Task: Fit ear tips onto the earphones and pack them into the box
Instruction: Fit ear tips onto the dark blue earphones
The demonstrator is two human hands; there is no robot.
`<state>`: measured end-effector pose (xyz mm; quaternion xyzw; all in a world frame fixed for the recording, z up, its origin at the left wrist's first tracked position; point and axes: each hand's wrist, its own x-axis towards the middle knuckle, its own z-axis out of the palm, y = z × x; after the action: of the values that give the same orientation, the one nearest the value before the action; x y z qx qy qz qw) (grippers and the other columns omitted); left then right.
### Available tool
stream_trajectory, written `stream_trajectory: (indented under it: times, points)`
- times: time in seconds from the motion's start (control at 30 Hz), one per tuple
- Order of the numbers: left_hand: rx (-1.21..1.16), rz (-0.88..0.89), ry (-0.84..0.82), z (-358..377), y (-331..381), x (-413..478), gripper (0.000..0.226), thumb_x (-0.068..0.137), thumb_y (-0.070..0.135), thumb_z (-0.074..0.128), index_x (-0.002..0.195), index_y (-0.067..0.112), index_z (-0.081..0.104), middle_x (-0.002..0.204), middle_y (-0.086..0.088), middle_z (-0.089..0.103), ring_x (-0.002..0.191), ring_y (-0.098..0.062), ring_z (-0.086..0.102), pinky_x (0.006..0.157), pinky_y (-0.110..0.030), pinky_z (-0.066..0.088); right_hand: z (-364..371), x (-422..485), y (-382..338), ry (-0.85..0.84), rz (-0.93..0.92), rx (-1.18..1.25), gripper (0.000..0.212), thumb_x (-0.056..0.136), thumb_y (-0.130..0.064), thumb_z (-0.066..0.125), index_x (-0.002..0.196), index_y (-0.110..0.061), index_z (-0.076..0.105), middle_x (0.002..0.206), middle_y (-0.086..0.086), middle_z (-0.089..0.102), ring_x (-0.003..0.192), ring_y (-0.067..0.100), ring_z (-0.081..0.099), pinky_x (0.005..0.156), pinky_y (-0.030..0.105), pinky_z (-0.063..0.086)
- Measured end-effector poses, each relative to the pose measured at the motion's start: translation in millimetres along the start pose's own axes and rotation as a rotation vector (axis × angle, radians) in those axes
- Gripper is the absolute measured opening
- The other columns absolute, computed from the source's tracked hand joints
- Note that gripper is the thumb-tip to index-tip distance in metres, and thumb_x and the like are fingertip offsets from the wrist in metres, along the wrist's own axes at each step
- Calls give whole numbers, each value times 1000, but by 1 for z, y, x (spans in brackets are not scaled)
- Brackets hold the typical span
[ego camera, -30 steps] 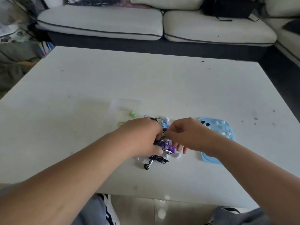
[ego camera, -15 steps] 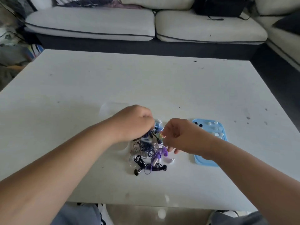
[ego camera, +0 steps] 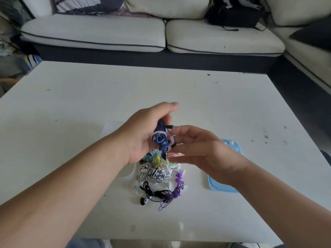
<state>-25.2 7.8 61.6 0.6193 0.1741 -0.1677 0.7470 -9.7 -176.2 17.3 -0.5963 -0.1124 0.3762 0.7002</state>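
Several wound earphone sets lay in a pile (ego camera: 157, 174) on the white table (ego camera: 71, 104), and only one was up off it. Your left hand (ego camera: 143, 133) held the blue earphones (ego camera: 161, 138) just above the pile's far edge, with fingers and thumb curled round the coil and its jack plug (ego camera: 172, 126) poking out to the right. Your right hand (ego camera: 202, 151) hovered over the pile's far right side, just beside that bundle. Its fingers were straight and loosely spread, gripping nothing. I could not tell whether the fingertips touched the loose cord ends.

By my reading you were at the very start. The blue set's buds were hidden in your grip, so no fitted tip showed on them. The ear tips (ego camera: 231, 142) sat in the blue tray (ego camera: 220, 189) to the right of the pile, partly behind your right forearm. A purple set (ego camera: 176, 188) and a black set (ego camera: 152, 192) lay at the pile's near edge, untouched. A pale translucent shape (ego camera: 111, 127) beyond the pile to the left might have been the box, but that was unclear. Nothing looked packed, so fitting and boxing remained for nearly every set.
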Motion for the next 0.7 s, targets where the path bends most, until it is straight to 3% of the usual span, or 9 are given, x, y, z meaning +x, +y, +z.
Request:
stream_trajectory:
  times: [0.13, 0.23, 0.3, 0.4, 0.53, 0.7]
  points:
    - [-22, 33, -145, 2, -1, -2, 29, 76, 22, 80, 69, 16, 53, 62, -5, 53, 53, -18, 56, 54, -28, 49, -5, -11, -3, -47, 9, 59, 35, 98, 1, 53, 132, -3, 61, 136, 31, 58, 119, 37, 65, 105, 57, 50]
    - [-39, 53, -161, 5, -3, -4, 17, 86, 8, 74, 82, 14, 59, 66, -12, 62, 59, -23, 61, 48, -24, 50, -10, -17, -2, -12, 28, 148, 30, 99, 3, 50, 126, 0, 64, 119, 37, 60, 107, 40, 69, 92, 49, 59]
    - [-25, 84, -138, 8, -4, -5, 13, 91, 0, 68, 92, 12, 63, 71, -16, 65, 62, -26, 63, 52, -25, 53, -13, -22, -2, 54, 25, 190, 27, 100, 4, 50, 120, 1, 66, 100, 24, 63, 87, 32, 71, 76, 40, 62]
    - [9, 110, -87, 10, -7, -4, 20, 93, -10, 61, 108, 1, 67, 84, -14, 68, 66, -25, 67, 59, -28, 57, -19, -26, -2, 138, -9, 216, 30, 94, 0, 57, 121, 5, 66, 93, 16, 66, 73, 25, 67, 65, 33, 59]
    - [247, 124, -79, 19, -14, -8, 14, 96, 3, 67, 107, 7, 73, 85, -13, 72, 62, -20, 70, 55, -28, 56, -24, -28, -2, 229, -50, 164, 22, 95, 3, 59, 112, 3, 73, 92, 18, 69, 71, 24, 65, 65, 32, 59]
    - [494, 300, -13, 24, -27, -1, 6, 92, 13, 77, 97, 11, 75, 82, -5, 77, 63, -19, 73, 56, -33, 58, -30, -30, 0, 283, -72, -97, 20, 94, 7, 63, 108, 0, 75, 94, 22, 75, 73, 27, 66, 67, 33, 58]
